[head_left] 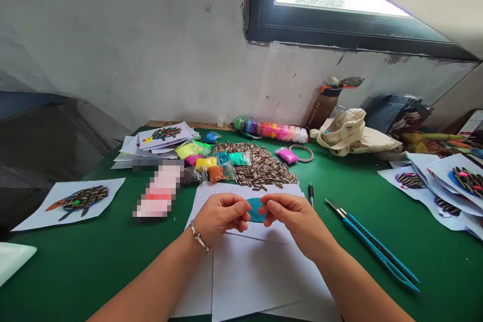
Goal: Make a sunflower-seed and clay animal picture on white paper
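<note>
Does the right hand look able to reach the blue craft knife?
Probably yes: only green table lies between the right hand and the knife, though that hand is pinching blue clay.

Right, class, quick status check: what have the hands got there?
Left hand, right hand pinching teal modeling clay. Held above white paper sheets. Nothing in the way.

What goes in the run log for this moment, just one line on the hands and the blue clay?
left hand: pinching teal modeling clay | right hand: pinching same clay | below: white paper | beyond: striped sunflower seeds
</note>
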